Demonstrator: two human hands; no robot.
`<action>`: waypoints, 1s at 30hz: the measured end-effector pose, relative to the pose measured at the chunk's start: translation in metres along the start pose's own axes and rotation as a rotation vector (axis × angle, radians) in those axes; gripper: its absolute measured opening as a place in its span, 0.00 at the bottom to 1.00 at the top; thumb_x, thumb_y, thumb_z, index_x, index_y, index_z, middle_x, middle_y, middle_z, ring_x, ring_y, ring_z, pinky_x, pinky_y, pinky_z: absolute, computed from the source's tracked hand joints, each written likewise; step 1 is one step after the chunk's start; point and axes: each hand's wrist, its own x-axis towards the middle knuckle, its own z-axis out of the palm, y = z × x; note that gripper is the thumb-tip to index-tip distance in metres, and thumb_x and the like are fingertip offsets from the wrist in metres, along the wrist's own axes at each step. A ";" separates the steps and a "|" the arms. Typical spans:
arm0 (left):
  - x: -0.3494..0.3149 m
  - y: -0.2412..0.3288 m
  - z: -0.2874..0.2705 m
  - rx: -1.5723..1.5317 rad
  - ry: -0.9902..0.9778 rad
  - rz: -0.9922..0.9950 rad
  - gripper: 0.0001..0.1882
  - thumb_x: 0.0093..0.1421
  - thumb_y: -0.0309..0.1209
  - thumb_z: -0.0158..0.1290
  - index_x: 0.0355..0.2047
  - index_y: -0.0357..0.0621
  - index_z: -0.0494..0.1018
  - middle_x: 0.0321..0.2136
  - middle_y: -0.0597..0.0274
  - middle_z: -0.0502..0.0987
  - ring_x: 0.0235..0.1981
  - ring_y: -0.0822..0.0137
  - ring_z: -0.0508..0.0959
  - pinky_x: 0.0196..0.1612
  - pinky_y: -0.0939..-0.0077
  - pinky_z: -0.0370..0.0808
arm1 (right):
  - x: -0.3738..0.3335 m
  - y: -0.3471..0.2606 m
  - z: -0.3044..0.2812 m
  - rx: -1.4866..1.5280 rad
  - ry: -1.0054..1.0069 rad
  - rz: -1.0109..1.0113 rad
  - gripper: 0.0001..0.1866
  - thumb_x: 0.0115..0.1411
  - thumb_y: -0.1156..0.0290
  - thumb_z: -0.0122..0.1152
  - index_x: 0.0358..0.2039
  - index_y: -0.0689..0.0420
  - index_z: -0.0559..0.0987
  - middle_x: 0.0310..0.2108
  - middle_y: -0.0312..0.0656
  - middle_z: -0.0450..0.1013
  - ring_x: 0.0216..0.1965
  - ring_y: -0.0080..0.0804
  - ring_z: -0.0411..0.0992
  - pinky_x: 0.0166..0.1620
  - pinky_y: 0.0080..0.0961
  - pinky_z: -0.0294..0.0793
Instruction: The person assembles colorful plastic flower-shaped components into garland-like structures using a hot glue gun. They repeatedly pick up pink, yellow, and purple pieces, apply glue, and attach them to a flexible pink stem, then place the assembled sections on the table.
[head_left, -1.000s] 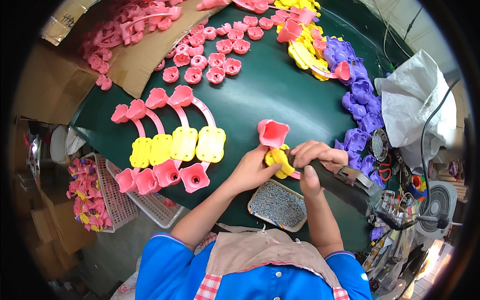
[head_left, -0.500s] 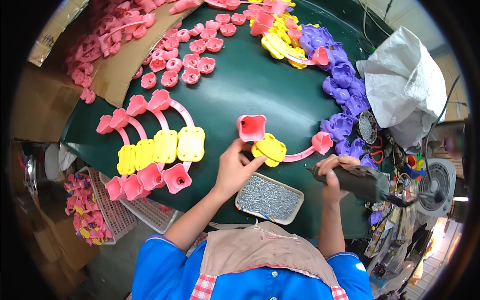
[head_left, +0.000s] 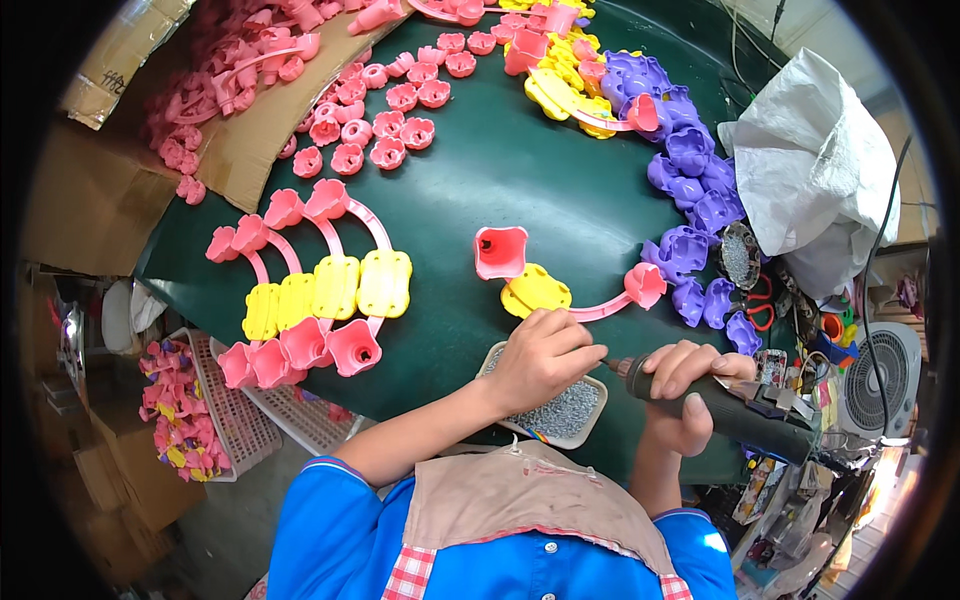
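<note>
My right hand [head_left: 688, 385] is wrapped round a dark electric screwdriver [head_left: 745, 415], its tip pointing left. At that tip are the pinched fingers of my left hand [head_left: 545, 362]; anything between them is too small to make out. Below the left hand, partly covered by it, sits a shallow tray [head_left: 601, 395] of small silvery screws [head_left: 570, 412]. Just beyond my hands an assembly lies on the green table: a yellow plate [head_left: 538, 290] with a pink square-mouthed cup [head_left: 500, 252] at one end and a curved pink arm ending in another pink cup [head_left: 645, 285].
Several similar pink-and-yellow assemblies [head_left: 337, 287] stand in a row at left. Pink flower-shaped cups [head_left: 388, 153] lie behind them beside a cardboard box [head_left: 232, 150]. Purple pieces [head_left: 688, 150] line the right, near a white sack [head_left: 815, 150], red-handled scissors [head_left: 762, 305] and a fan [head_left: 882, 378].
My left hand has left the yellow plate and come down over the screw tray. The screwdriver's tip has swung lower, meeting the left fingers. The assembly stays on the table.
</note>
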 end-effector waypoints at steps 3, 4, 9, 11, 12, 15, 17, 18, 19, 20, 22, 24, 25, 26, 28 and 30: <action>-0.007 -0.002 -0.005 -0.004 -0.017 -0.009 0.16 0.43 0.27 0.69 0.35 0.43 0.81 0.29 0.66 0.76 0.34 0.62 0.76 0.38 0.66 0.72 | -0.001 0.001 0.012 0.026 -0.015 0.027 0.21 0.60 0.71 0.66 0.49 0.55 0.65 0.23 0.42 0.72 0.22 0.32 0.71 0.34 0.36 0.78; -0.010 -0.004 -0.008 0.000 -0.029 -0.019 0.16 0.42 0.27 0.69 0.34 0.43 0.80 0.29 0.65 0.76 0.33 0.62 0.76 0.37 0.66 0.72 | -0.003 0.003 0.014 0.041 -0.048 0.047 0.21 0.61 0.71 0.66 0.49 0.56 0.65 0.23 0.42 0.72 0.23 0.33 0.72 0.34 0.36 0.79; -0.015 -0.010 -0.028 0.011 -0.002 -0.052 0.14 0.42 0.27 0.69 0.31 0.43 0.79 0.28 0.63 0.74 0.33 0.60 0.75 0.36 0.66 0.71 | -0.002 0.015 0.027 0.052 -0.185 0.057 0.22 0.62 0.72 0.65 0.51 0.56 0.63 0.24 0.43 0.73 0.24 0.34 0.72 0.36 0.37 0.79; -0.014 -0.013 -0.036 0.012 0.012 -0.039 0.14 0.42 0.25 0.69 0.31 0.43 0.79 0.27 0.63 0.74 0.31 0.60 0.75 0.34 0.66 0.69 | -0.002 0.017 0.032 0.060 -0.183 0.074 0.22 0.62 0.72 0.64 0.51 0.57 0.63 0.24 0.43 0.73 0.25 0.33 0.72 0.36 0.37 0.78; -0.016 -0.014 -0.038 0.013 0.004 -0.041 0.14 0.42 0.25 0.69 0.31 0.43 0.79 0.27 0.63 0.74 0.31 0.60 0.75 0.33 0.66 0.69 | -0.001 0.018 0.035 0.075 -0.177 0.074 0.22 0.62 0.72 0.64 0.51 0.56 0.63 0.24 0.43 0.73 0.25 0.33 0.72 0.36 0.37 0.78; -0.023 -0.017 -0.042 0.016 0.006 -0.052 0.13 0.43 0.24 0.69 0.30 0.43 0.79 0.26 0.64 0.75 0.30 0.60 0.75 0.33 0.67 0.69 | 0.000 0.020 0.041 0.118 -0.177 0.086 0.22 0.62 0.72 0.64 0.51 0.56 0.64 0.25 0.43 0.73 0.25 0.34 0.73 0.37 0.38 0.79; -0.024 -0.017 -0.042 0.023 0.043 -0.065 0.13 0.43 0.23 0.69 0.30 0.43 0.79 0.25 0.64 0.75 0.29 0.60 0.75 0.31 0.66 0.70 | 0.001 0.023 0.044 0.084 -0.236 0.074 0.22 0.62 0.72 0.64 0.51 0.56 0.64 0.26 0.44 0.73 0.26 0.34 0.74 0.38 0.39 0.79; -0.025 -0.018 -0.041 0.027 0.068 -0.092 0.12 0.44 0.25 0.68 0.29 0.43 0.78 0.25 0.63 0.74 0.28 0.60 0.75 0.31 0.66 0.71 | 0.000 0.023 0.045 0.065 -0.259 0.068 0.22 0.62 0.73 0.65 0.51 0.56 0.64 0.26 0.44 0.74 0.26 0.35 0.74 0.38 0.39 0.79; -0.027 -0.019 -0.040 0.030 0.093 -0.119 0.11 0.46 0.26 0.68 0.28 0.43 0.77 0.24 0.63 0.73 0.28 0.60 0.75 0.31 0.66 0.73 | 0.003 0.027 0.046 0.053 -0.328 0.060 0.23 0.61 0.75 0.64 0.52 0.57 0.64 0.26 0.44 0.74 0.27 0.36 0.75 0.39 0.40 0.80; -0.029 -0.019 -0.039 0.035 0.117 -0.146 0.10 0.47 0.27 0.68 0.27 0.42 0.76 0.24 0.62 0.72 0.27 0.60 0.75 0.31 0.66 0.75 | 0.008 0.033 0.049 0.049 -0.386 0.026 0.24 0.60 0.77 0.62 0.54 0.57 0.64 0.26 0.44 0.74 0.27 0.35 0.75 0.40 0.41 0.80; -0.032 -0.017 -0.043 0.016 0.187 -0.284 0.12 0.51 0.29 0.68 0.31 0.41 0.76 0.24 0.60 0.73 0.24 0.59 0.75 0.28 0.66 0.75 | 0.013 0.044 0.050 0.018 -0.428 -0.030 0.25 0.59 0.80 0.61 0.56 0.57 0.65 0.27 0.44 0.75 0.28 0.35 0.75 0.41 0.41 0.80; -0.041 -0.017 -0.050 -0.017 0.197 -0.509 0.20 0.54 0.35 0.70 0.38 0.38 0.74 0.26 0.57 0.76 0.22 0.59 0.78 0.25 0.66 0.75 | 0.021 0.052 0.054 0.028 -0.443 -0.069 0.24 0.59 0.81 0.60 0.56 0.56 0.66 0.28 0.43 0.76 0.29 0.35 0.76 0.42 0.40 0.80; -0.041 -0.021 -0.053 -0.042 0.116 -0.644 0.22 0.53 0.38 0.71 0.39 0.38 0.73 0.26 0.56 0.77 0.24 0.58 0.79 0.26 0.66 0.76 | 0.023 0.057 0.055 0.030 -0.434 -0.081 0.24 0.59 0.81 0.60 0.56 0.56 0.66 0.28 0.43 0.76 0.29 0.35 0.76 0.42 0.40 0.80; -0.039 -0.027 -0.055 -0.068 0.035 -0.778 0.25 0.53 0.41 0.71 0.40 0.37 0.72 0.27 0.55 0.77 0.25 0.58 0.80 0.28 0.65 0.76 | 0.024 0.060 0.056 0.033 -0.426 -0.093 0.24 0.59 0.81 0.59 0.56 0.57 0.66 0.28 0.43 0.76 0.29 0.35 0.76 0.42 0.40 0.81; -0.033 -0.043 -0.055 -0.133 -0.117 -0.857 0.29 0.52 0.46 0.70 0.41 0.36 0.72 0.28 0.53 0.78 0.27 0.54 0.81 0.30 0.61 0.77 | 0.025 0.067 0.058 -0.001 -0.389 -0.104 0.22 0.61 0.80 0.60 0.54 0.55 0.65 0.27 0.43 0.75 0.28 0.35 0.75 0.41 0.40 0.80; -0.029 -0.054 -0.046 -0.194 -0.106 -0.835 0.27 0.55 0.48 0.66 0.40 0.35 0.73 0.30 0.47 0.81 0.31 0.48 0.82 0.33 0.57 0.78 | 0.020 0.076 0.060 0.008 -0.332 -0.099 0.20 0.62 0.78 0.61 0.51 0.55 0.64 0.28 0.44 0.76 0.28 0.35 0.76 0.40 0.39 0.81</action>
